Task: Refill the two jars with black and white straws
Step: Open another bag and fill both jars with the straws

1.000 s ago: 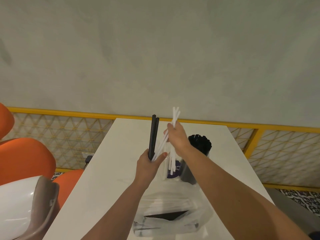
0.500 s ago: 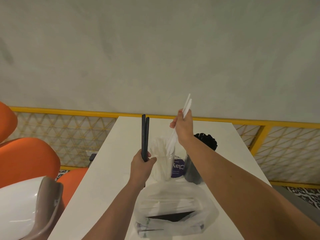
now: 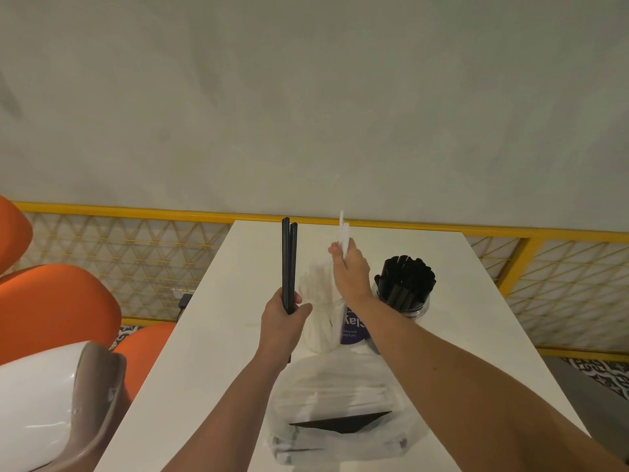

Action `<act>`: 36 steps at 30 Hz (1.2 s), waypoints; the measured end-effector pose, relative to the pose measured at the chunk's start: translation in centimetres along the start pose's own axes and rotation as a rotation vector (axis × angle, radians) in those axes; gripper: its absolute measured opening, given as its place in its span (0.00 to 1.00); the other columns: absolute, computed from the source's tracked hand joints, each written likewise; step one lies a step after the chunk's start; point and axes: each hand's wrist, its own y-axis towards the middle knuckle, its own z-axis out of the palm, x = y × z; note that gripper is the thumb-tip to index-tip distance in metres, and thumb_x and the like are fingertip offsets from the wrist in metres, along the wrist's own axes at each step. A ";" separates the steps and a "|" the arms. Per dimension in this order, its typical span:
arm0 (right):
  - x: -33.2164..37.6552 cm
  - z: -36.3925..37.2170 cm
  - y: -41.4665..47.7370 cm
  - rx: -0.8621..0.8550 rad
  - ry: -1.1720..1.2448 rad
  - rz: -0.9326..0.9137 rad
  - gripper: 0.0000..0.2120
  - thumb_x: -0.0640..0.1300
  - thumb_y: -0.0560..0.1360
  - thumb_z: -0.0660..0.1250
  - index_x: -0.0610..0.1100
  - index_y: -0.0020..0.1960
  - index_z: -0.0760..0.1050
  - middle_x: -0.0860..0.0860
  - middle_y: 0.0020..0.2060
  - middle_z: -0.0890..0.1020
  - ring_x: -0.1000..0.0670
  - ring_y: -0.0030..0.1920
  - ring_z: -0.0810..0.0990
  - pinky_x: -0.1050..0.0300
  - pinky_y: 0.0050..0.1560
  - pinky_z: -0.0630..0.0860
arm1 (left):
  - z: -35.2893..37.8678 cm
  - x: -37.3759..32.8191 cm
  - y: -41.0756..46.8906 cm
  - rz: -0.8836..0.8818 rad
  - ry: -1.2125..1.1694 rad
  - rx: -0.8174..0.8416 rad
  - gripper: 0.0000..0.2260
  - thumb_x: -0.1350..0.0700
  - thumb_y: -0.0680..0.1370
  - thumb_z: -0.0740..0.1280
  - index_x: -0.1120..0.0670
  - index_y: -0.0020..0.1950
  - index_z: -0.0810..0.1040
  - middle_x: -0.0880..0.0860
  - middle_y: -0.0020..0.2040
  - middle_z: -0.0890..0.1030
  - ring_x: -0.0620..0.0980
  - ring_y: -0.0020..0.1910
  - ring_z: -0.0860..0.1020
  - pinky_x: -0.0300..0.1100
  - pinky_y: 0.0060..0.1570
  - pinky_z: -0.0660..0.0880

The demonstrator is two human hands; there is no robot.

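Observation:
My left hand (image 3: 283,318) grips two black straws (image 3: 289,260) upright, left of the jars. My right hand (image 3: 350,274) pinches a few white straws (image 3: 343,233) above the clear jar of white straws (image 3: 320,308); their lower ends reach down beside that jar. Right of it stands the jar packed with black straws (image 3: 405,284). Between the jars is a purple label (image 3: 354,330). A clear plastic bag of straws (image 3: 340,413) lies on the white table (image 3: 218,335) near me.
Orange chairs (image 3: 58,308) and a white-and-brown chair (image 3: 51,403) stand left of the table. A yellow lattice railing (image 3: 136,260) runs behind the table, below a grey wall. The floor shows at the right.
My right hand has lowered the white straws toward the white-straw jar and turned them more upright. My left hand still holds the black straws upright.

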 end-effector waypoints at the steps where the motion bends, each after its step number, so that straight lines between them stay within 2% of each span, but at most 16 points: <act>1: -0.4 0.1 -0.2 0.038 -0.114 0.010 0.18 0.50 0.81 0.53 0.39 0.63 0.69 0.46 0.56 0.77 0.43 0.62 0.73 0.41 0.68 0.65 | 0.0 0.0 0.0 0.003 -0.001 0.000 0.09 0.63 0.73 0.67 0.53 0.39 0.69 0.51 0.31 0.67 0.50 0.27 0.64 0.43 0.31 0.65; 3: -1.2 0.1 -0.6 0.120 -0.257 0.018 0.20 0.49 0.81 0.54 0.39 0.68 0.65 0.45 0.67 0.69 0.44 0.69 0.66 0.44 0.72 0.60 | 0.1 0.0 0.0 0.009 -0.001 0.001 0.08 0.63 0.73 0.67 0.53 0.39 0.69 0.51 0.31 0.67 0.50 0.27 0.64 0.43 0.31 0.64; 4: -1.5 0.0 -0.9 0.145 -0.271 0.007 0.21 0.49 0.80 0.56 0.40 0.69 0.64 0.46 0.69 0.67 0.45 0.70 0.65 0.46 0.72 0.60 | 0.1 0.0 0.0 0.012 -0.003 0.003 0.08 0.63 0.73 0.67 0.53 0.39 0.69 0.51 0.31 0.67 0.50 0.27 0.64 0.43 0.32 0.64; 8: -1.7 -0.9 -1.5 0.076 -0.112 -0.140 0.20 0.49 0.76 0.66 0.44 0.65 0.68 0.48 0.65 0.70 0.49 0.65 0.69 0.50 0.69 0.67 | 0.4 0.0 -0.2 0.021 0.002 0.015 0.08 0.62 0.73 0.67 0.53 0.39 0.69 0.51 0.31 0.67 0.50 0.27 0.64 0.43 0.31 0.65; 12: 0.6 -2.5 -1.5 -0.019 0.026 -0.242 0.17 0.46 0.78 0.62 0.42 0.65 0.68 0.47 0.64 0.71 0.51 0.64 0.70 0.61 0.65 0.65 | 1.2 -0.4 -0.5 0.019 -0.007 0.036 0.09 0.63 0.73 0.67 0.53 0.39 0.69 0.51 0.30 0.67 0.50 0.26 0.64 0.43 0.31 0.64; 15: 2.7 -3.9 -1.9 -0.009 0.182 -0.213 0.15 0.46 0.79 0.60 0.42 0.64 0.69 0.49 0.60 0.73 0.52 0.62 0.71 0.65 0.62 0.67 | 1.9 -0.9 -0.9 0.030 -0.014 0.072 0.09 0.61 0.73 0.68 0.52 0.39 0.69 0.51 0.30 0.68 0.49 0.27 0.64 0.43 0.31 0.65; 17: 4.2 -4.7 -2.5 0.079 0.343 -0.152 0.16 0.47 0.79 0.61 0.44 0.65 0.67 0.50 0.56 0.75 0.55 0.57 0.74 0.68 0.57 0.68 | 2.5 -1.3 -1.2 0.056 -0.013 0.117 0.08 0.58 0.74 0.68 0.52 0.40 0.70 0.50 0.30 0.68 0.49 0.27 0.66 0.44 0.33 0.65; 19: 5.5 -5.6 -2.9 0.203 0.471 -0.060 0.18 0.48 0.77 0.63 0.45 0.65 0.65 0.49 0.50 0.77 0.55 0.51 0.78 0.65 0.55 0.73 | 3.3 -2.0 -1.7 0.093 -0.014 0.187 0.07 0.56 0.75 0.68 0.52 0.40 0.70 0.48 0.29 0.69 0.47 0.27 0.66 0.41 0.32 0.65; 21: 6.4 -6.5 -3.1 0.326 0.585 0.044 0.11 0.45 0.78 0.63 0.44 0.58 0.68 0.45 0.45 0.79 0.48 0.46 0.82 0.56 0.54 0.77 | 4.1 -2.8 -2.2 0.111 -0.015 0.267 0.06 0.56 0.77 0.66 0.54 0.42 0.71 0.46 0.27 0.69 0.44 0.25 0.66 0.37 0.31 0.64; 23: 6.8 -7.8 -3.3 0.436 0.690 0.141 0.03 0.42 0.79 0.61 0.43 0.51 0.71 0.43 0.40 0.80 0.45 0.41 0.82 0.51 0.52 0.78 | 4.6 -3.4 -2.5 0.106 -0.017 0.351 0.05 0.56 0.78 0.65 0.55 0.44 0.72 0.45 0.26 0.68 0.43 0.23 0.67 0.35 0.28 0.64; 26: 6.3 -9.9 -3.4 0.477 0.709 0.174 0.04 0.40 0.79 0.60 0.41 0.48 0.71 0.44 0.37 0.80 0.44 0.40 0.83 0.49 0.50 0.80 | 5.1 -3.8 -2.8 0.114 -0.013 0.439 0.04 0.56 0.78 0.64 0.56 0.47 0.73 0.46 0.25 0.69 0.41 0.20 0.67 0.35 0.26 0.66; 29: 5.5 -11.4 -3.2 0.350 0.626 0.104 0.05 0.41 0.79 0.60 0.39 0.47 0.72 0.43 0.37 0.81 0.44 0.39 0.83 0.50 0.47 0.81 | 5.5 -4.1 -3.1 0.148 0.031 0.458 0.08 0.56 0.77 0.66 0.53 0.55 0.73 0.49 0.33 0.75 0.45 0.31 0.75 0.33 0.33 0.73; 31: 4.9 -12.1 -2.8 0.233 0.563 0.059 0.06 0.41 0.80 0.59 0.38 0.50 0.71 0.43 0.38 0.82 0.47 0.38 0.84 0.52 0.45 0.81 | 5.8 -3.9 -3.1 0.147 0.031 0.454 0.14 0.56 0.76 0.68 0.50 0.60 0.71 0.48 0.44 0.78 0.47 0.46 0.78 0.36 0.45 0.76; 33: 4.5 -12.9 -2.4 0.112 0.482 0.020 0.05 0.42 0.80 0.58 0.40 0.51 0.70 0.45 0.37 0.82 0.49 0.38 0.84 0.54 0.45 0.81 | 6.1 -3.5 -3.0 0.144 0.060 0.429 0.21 0.57 0.75 0.69 0.49 0.66 0.68 0.48 0.57 0.76 0.49 0.57 0.75 0.39 0.55 0.73; 36: 4.0 -13.9 -1.7 -0.029 0.384 -0.069 0.06 0.41 0.81 0.57 0.47 0.46 0.69 0.47 0.36 0.80 0.46 0.40 0.83 0.53 0.47 0.79 | 6.5 -3.0 -3.0 0.164 0.122 0.420 0.27 0.58 0.75 0.68 0.50 0.72 0.63 0.48 0.68 0.69 0.48 0.65 0.70 0.38 0.59 0.68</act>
